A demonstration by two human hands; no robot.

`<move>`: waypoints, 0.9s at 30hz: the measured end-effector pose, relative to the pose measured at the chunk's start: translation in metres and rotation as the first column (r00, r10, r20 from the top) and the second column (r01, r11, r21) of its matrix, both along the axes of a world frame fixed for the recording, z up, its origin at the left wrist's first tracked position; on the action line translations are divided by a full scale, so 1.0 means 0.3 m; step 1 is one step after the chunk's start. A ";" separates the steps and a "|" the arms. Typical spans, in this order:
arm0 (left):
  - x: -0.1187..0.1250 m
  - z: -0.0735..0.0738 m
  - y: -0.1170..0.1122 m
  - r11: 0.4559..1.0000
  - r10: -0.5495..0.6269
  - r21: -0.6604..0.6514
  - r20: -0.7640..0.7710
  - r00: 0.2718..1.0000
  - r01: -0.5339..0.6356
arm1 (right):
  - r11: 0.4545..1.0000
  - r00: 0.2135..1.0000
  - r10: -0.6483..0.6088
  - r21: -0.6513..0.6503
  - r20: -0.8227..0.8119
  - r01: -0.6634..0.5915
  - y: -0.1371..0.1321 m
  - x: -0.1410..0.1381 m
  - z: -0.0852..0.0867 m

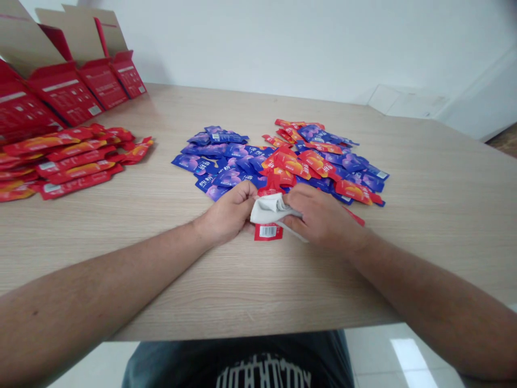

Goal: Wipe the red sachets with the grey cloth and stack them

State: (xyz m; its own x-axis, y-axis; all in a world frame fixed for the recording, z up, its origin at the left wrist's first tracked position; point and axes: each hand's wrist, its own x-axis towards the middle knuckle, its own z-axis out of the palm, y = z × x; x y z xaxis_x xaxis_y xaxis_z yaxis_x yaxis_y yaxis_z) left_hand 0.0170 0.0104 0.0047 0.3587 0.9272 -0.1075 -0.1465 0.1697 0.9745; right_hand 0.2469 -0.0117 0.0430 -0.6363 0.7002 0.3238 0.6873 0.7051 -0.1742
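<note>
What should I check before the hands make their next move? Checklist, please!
1. Crumpled white cloth gripped by the right hand: ok.
2. Left hand gripping the red rectangular packet: cannot tell, fingers partly hidden.
3. Packet's black-and-white barcode uncovered: ok, shows below the cloth.
4. Tan flaps on red cardboard boxes open: ok, standing up.
5. Right-side pile of small packets one colour: not ok, red-orange and blue mixed.

Left hand (231, 213) and right hand (319, 215) curled, close together
</note>
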 end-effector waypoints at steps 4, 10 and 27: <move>0.004 0.001 -0.001 1.000 0.003 -0.002 0.075 0.997 -0.003 | 0.988 0.985 0.145 -0.073 0.096 -0.138 -0.021 -0.017 0.006; 0.003 0.007 -0.001 0.999 0.032 -0.024 0.084 0.996 -0.030 | 1.000 1.000 0.016 -0.001 0.022 -0.016 -0.019 -0.009 0.003; 0.005 0.025 -0.003 0.996 0.058 -0.073 0.078 0.995 -0.053 | 0.982 0.981 0.168 -0.099 0.095 -0.158 -0.009 0.000 0.000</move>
State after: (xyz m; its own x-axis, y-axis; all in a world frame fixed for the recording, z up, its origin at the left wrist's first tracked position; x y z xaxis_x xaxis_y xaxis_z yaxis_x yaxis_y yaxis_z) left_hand 0.0185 0.0094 0.0122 0.3169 0.9371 -0.1466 -0.2346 0.2272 0.9452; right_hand 0.2468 -0.0144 0.0430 -0.7708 0.6076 0.1913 0.5818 0.7938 -0.1769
